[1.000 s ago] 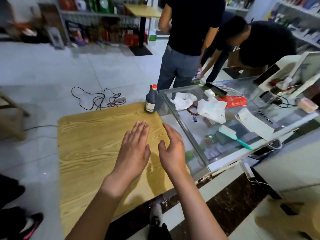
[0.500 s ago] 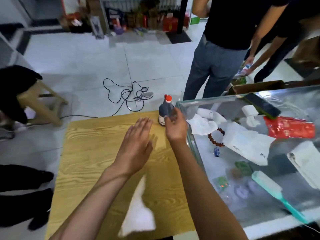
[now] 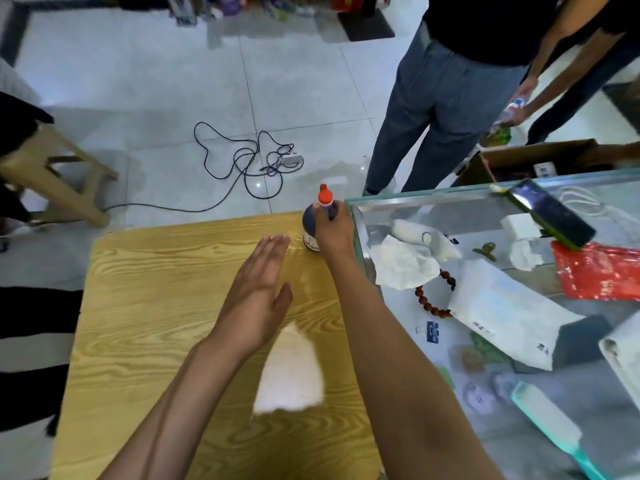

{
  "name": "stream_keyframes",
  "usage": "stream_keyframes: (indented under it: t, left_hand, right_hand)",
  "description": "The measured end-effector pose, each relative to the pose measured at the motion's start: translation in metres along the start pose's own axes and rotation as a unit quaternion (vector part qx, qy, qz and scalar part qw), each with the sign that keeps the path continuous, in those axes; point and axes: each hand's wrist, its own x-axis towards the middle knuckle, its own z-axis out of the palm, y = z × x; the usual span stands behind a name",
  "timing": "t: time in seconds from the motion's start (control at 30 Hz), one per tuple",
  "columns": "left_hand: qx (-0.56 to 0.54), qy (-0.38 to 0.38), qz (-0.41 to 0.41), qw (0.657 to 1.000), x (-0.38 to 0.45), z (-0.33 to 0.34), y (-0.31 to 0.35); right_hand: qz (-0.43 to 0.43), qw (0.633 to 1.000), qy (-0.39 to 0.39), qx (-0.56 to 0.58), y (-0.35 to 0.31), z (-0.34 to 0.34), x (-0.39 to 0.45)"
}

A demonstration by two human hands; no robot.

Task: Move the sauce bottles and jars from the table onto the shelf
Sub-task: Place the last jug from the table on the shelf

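1. Since half a second earlier, the right hand (image 3: 333,227) had gone from just touching the bottle (image 3: 316,221) to wrapping round its upper body and neck.
2. Over the same time, the left hand (image 3: 260,285) kept its place above the table (image 3: 145,306), flat, with its fingers straight and together, holding nothing.
3. The bottle was dark, with a red cap and a pale label low on its body.
4. It stood upright at the far right corner of the table, just beside the glass counter (image 3: 433,197).
5. Whether its base was touching the wood could not be told, as the hand covered part of it.
6. A bright patch of light lay on the wood between the two forearms.
7. On the counter lay crumpled tissue (image 3: 403,263), a bead bracelet (image 3: 434,299), a white paper bag (image 3: 505,313), a red packet (image 3: 599,271), a phone (image 3: 550,213) and a teal brush (image 3: 554,427).
8. A black cable (image 3: 242,161) lay tangled on the tiled floor beyond the table.
9. A wooden stool (image 3: 52,171) stood to the left.
10. A person in jeans (image 3: 436,109) stood by the counter's far corner, near an open cardboard box (image 3: 533,161).
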Motion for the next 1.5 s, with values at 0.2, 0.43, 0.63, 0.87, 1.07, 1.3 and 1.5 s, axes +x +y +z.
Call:
stream_keyframes:
  t: [0.2, 0.43, 0.63, 0.87, 1.07, 1.3, 1.5]
  left_hand:
    - [-0.054, -0.010, -0.017, 0.998, -0.019, 0.004, -0.003]
    - [-0.076, 0.001, -0.017, 0.997, -0.064, -0.010, -0.005]
    - [-0.092, -0.007, 0.069, 0.993, -0.120, -0.038, -0.015]
    - [-0.126, -0.081, 0.128, 0.980, -0.206, -0.053, -0.036]
    - [-0.175, -0.179, 0.159, 0.955, -0.243, -0.046, -0.005]
    - [-0.218, -0.246, 0.293, 0.898, -0.312, -0.023, 0.086]
    - [-0.192, -0.299, 0.413, 0.838, -0.386, 0.015, 0.168]
  right_hand:
    - [-0.053, 0.984, 0.032, -0.168, 0.028, -0.003, -0.047]
    - [0.075, 0.984, 0.113, -0.118, 0.035, -0.017, -0.133]
    - [0.133, 0.970, 0.168, -0.115, 0.041, -0.022, -0.240]
    - [0.203, 0.916, 0.344, 0.047, 0.032, -0.043, -0.364]
    - [0.147, 0.882, 0.434, 0.114, 0.026, -0.089, -0.444]
    - [0.062, 0.814, 0.530, 0.232, 0.031, -0.158, -0.569]
    - [0.044, 0.718, 0.641, 0.269, 0.050, -0.214, -0.690]
